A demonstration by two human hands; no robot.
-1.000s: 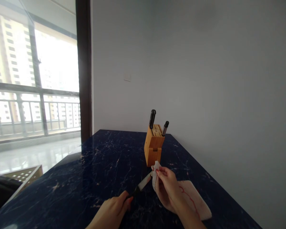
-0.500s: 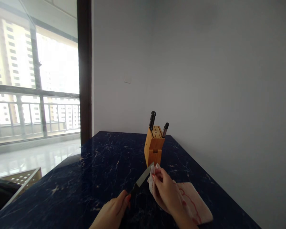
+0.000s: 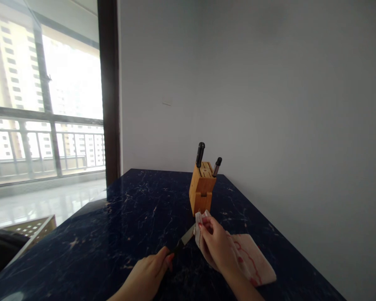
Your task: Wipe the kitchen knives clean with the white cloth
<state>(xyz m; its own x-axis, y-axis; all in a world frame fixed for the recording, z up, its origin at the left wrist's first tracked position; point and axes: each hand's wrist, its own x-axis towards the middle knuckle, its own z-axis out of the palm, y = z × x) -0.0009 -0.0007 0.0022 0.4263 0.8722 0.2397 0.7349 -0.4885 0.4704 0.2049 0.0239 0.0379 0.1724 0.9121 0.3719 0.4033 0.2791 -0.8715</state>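
Observation:
My left hand (image 3: 148,274) is closed round the black handle of a knife (image 3: 184,241), low in the middle of the view. The blade points up and to the right into a white cloth with red marks (image 3: 249,258). My right hand (image 3: 215,244) pinches that cloth around the blade's outer part, so the tip is hidden. The rest of the cloth lies on the dark blue marble table (image 3: 128,225) to the right of my hands. A wooden knife block (image 3: 202,190) stands just behind them, with two black handles sticking out of it.
A grey wall runs along the table's right side and behind it. On the left are a large window with a railing and a dark frame post (image 3: 108,92). A pale slatted box (image 3: 34,228) sits low at the left, off the table's edge.
The knife blade has dropped lower and gone back into the cloth in my right hand; half a second ago it stood free beside the cloth. Both hands stay close together.

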